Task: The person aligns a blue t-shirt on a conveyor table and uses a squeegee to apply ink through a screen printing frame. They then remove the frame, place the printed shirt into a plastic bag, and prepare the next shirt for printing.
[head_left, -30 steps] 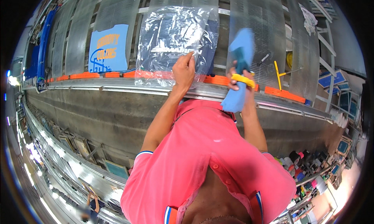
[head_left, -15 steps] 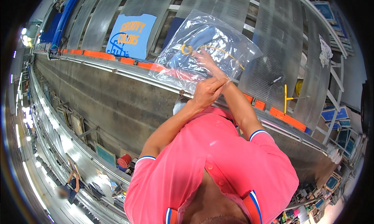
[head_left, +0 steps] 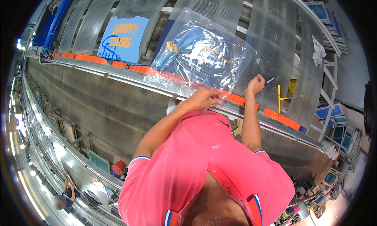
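A clear plastic bag (head_left: 220, 37) lies across the slatted work surface in front of me. Inside it are dark blue and lighter blue cloth, with a yellow tie and a thin yellow strip. At the bag's near edge is my left hand (head_left: 202, 98), its fingers loosely bent with a gap between them. My right hand (head_left: 255, 86) is to the right of the bag, fingers curled in. Right beside these fingers lies a small marker-like stick (head_left: 270, 80); whether they grip its hidden end I cannot make out.
A light blue printed shirt piece (head_left: 122, 37) lies left of the bag. Orange strips (head_left: 281, 118) line the near rail. A yellow-handled T-shaped tool (head_left: 279, 99) sits to the right, with a crumpled white cloth (head_left: 318, 51) beyond. At the lower left, another person (head_left: 70, 194) works.
My right hand has come out from over the bag and moved right, to the stick. My left hand has let the bag's edge lie flatter. The view has shifted slightly.
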{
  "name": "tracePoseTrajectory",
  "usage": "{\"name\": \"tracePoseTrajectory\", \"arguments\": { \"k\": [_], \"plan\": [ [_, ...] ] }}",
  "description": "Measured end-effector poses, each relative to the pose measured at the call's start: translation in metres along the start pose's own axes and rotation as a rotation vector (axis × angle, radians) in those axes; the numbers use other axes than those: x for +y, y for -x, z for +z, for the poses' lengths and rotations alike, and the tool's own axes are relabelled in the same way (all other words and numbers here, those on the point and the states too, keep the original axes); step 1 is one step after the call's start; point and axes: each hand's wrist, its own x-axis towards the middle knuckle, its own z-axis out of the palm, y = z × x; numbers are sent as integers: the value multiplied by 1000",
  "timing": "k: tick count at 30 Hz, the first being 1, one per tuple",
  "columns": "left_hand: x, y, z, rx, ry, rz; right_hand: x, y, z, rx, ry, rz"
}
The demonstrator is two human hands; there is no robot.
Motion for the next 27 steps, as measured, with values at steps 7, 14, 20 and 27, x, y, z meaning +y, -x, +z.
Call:
{"name": "tracePoseTrajectory", "arguments": {
  "k": [7,14,20,27],
  "plan": [
    [-81,72,-43,552,300,-854,-65,-57,42,-235,235,-509],
    [-111,81,26,214,1131,-835,-52,-112,132,-814,368,-674],
    [-141,47,66,432,1161,-689,-6,-149,213,-1130,446,-676],
    [-69,85,37,703,1156,-448,-87,-122,138,-1355,275,-2]
  ]
}}
